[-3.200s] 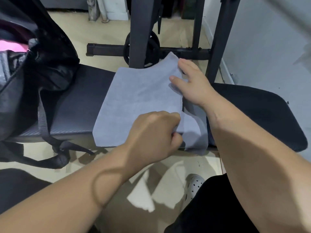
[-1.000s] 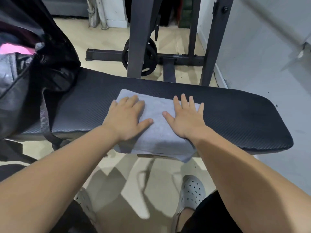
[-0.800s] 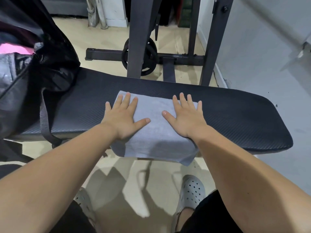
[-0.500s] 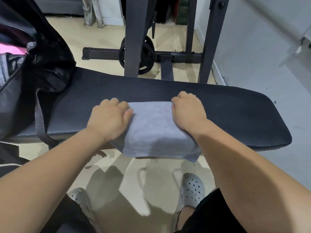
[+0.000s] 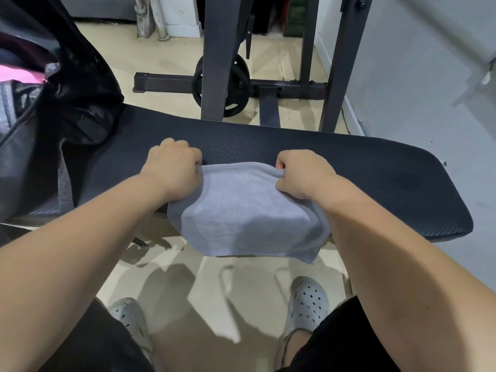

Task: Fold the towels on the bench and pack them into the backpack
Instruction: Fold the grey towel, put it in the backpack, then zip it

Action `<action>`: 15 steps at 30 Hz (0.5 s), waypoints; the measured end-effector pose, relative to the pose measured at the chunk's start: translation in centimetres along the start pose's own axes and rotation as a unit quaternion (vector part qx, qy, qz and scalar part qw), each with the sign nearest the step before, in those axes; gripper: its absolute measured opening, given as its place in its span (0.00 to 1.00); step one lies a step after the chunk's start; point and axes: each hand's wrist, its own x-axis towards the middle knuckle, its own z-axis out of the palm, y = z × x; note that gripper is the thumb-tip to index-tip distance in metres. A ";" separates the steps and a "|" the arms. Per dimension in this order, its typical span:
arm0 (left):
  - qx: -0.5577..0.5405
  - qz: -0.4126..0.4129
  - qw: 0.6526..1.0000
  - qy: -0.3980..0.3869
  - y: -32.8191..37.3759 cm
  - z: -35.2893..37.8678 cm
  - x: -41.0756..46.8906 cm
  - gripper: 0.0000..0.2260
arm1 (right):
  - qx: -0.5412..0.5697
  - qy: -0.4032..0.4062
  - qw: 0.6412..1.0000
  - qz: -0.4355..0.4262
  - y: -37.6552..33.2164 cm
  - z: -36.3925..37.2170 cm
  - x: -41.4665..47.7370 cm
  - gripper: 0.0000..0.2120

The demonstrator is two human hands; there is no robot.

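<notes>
A folded grey towel (image 5: 241, 210) is held a little above the front of the black padded bench (image 5: 362, 178), its lower edge hanging past the bench's near side. My left hand (image 5: 171, 167) grips the towel's far left corner. My right hand (image 5: 303, 173) grips the far right corner. The top edge is pulled taut between the two fists. A black backpack (image 5: 53, 108) stands open at the left end of the bench, with something pink and grey showing inside.
Behind the bench stand dark metal rack uprights (image 5: 214, 57) and a weight plate (image 5: 236, 89) on the beige floor. A grey wall (image 5: 429, 76) runs along the right. My feet in grey clogs (image 5: 308, 302) are below the bench's front edge.
My flat palms on the towel curled into fists at its far corners. The towel's far edge has lifted off the bench and the cloth has come toward me.
</notes>
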 end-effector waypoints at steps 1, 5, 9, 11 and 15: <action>0.004 -0.002 1.000 0.000 -0.1 -0.1 0.4 0.03 | 0.001 -0.002 1.000 -0.001 0.1 -0.1 0.3 0.08; -0.024 -0.020 0.999 0.024 -0.4 -0.1 2.4 0.05 | -0.005 0.025 1.000 0.010 0.8 -0.7 1.9 0.09; -0.037 -0.013 0.999 0.010 -0.4 -0.6 5.7 0.06 | -0.046 0.037 0.998 0.005 1.3 -1.1 4.4 0.08; -0.033 -0.010 0.999 0.011 -0.3 -1.4 7.6 0.07 | -0.072 0.058 0.996 0.006 1.7 -1.6 6.1 0.06; -0.031 -0.015 0.999 0.035 0.3 -3.4 10.5 0.10 | -0.105 0.119 0.987 0.017 2.3 -3.8 9.0 0.06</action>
